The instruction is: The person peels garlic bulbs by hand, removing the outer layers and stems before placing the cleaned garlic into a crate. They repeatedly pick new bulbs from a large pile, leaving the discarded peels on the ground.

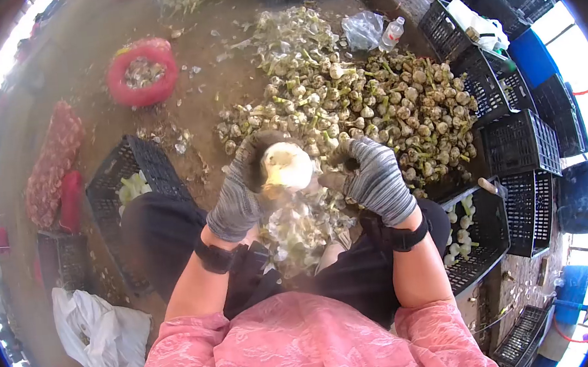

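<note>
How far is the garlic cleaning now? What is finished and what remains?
Done: some bulbs lie in the right crate and the left crate, and skins are heaped between the knees. In hand: the left hand holds one bulb, with the right hand curled beside it. Left: the big pile ahead, so most of the work seems to remain.

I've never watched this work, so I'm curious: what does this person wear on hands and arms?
Both the left hand and the right hand wear grey knitted gloves with thin darker stripes. A black band wraps each wrist. The forearms are bare, and pink lace-patterned sleeves cover the upper arms.
</note>
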Demonstrator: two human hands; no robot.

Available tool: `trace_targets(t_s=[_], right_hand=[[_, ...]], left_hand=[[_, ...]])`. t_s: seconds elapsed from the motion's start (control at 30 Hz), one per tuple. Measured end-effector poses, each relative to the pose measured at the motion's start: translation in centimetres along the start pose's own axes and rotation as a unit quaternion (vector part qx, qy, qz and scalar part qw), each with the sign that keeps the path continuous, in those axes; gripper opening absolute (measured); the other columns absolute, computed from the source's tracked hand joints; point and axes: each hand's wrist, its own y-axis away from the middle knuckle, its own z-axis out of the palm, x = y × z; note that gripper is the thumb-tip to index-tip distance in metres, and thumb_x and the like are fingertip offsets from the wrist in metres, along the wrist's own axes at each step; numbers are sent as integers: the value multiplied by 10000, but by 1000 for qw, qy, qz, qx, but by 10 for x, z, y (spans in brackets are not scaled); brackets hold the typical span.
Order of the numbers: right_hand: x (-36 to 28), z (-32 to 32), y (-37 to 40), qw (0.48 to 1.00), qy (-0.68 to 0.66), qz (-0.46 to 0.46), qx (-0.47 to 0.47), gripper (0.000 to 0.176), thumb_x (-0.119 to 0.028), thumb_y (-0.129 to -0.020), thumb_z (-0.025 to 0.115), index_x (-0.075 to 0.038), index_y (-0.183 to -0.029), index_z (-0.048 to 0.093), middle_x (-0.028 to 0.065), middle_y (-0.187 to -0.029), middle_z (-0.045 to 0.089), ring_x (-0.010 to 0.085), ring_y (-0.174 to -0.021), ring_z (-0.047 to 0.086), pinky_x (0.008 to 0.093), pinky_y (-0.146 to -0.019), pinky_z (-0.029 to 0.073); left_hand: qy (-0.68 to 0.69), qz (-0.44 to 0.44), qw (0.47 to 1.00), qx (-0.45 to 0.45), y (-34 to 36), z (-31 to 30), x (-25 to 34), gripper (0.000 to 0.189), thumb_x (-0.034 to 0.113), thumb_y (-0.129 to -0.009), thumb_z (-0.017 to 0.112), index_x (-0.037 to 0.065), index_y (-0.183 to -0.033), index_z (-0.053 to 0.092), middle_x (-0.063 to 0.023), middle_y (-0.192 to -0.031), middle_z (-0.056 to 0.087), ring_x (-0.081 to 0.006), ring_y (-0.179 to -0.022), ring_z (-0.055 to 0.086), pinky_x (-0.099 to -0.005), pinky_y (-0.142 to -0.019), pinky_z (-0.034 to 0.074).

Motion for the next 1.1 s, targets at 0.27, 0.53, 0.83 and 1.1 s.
trace_targets(t_s=[0.27, 0.53, 0.83, 1.1], right_hand=[[-23, 5, 2, 971, -7, -232, 51, 285, -141, -680, 680, -85, -954, 627, 99, -887, 576, 274, -730, 575, 339, -601, 475], [-31, 10, 12, 944, 159, -288, 39, 202, -128, -691, 589, -74, -883, 622, 92, -865, 566, 269, -710, 568, 370, -575, 465], [-20, 30, 10, 979, -125, -87, 134, 167, -76, -776, 513, -3, -920, 557, 124, -732, 552, 267, -661, 540, 327, -597, 446], [-24, 25, 12, 734, -673, 57, 64, 213, -92, -846, 506, -6, -1037, 547, 87, -1025, 584, 161, -935, 555, 279, -853, 419]], left_hand=[[-61, -31, 996, -60, 2, 1, -5, 852, 337, -665, 751, 12, -1313, 304, -74, -1240, 428, -167, -1138, 413, -300, -960, 332], [-236, -90, 963, -90, 0, 9, -4, 798, 126, -584, 793, 48, -1252, 365, -41, -1137, 459, -145, -996, 475, -303, -887, 395], [-260, 133, 944, -155, -6, 12, 4, 850, 162, -551, 805, 30, -1257, 351, -92, -1140, 475, -197, -1047, 474, -319, -918, 373], [8, -53, 998, 29, -4, 18, -7, 784, 267, -625, 779, 23, -1242, 361, -105, -1172, 483, -196, -1069, 481, -356, -938, 387]])
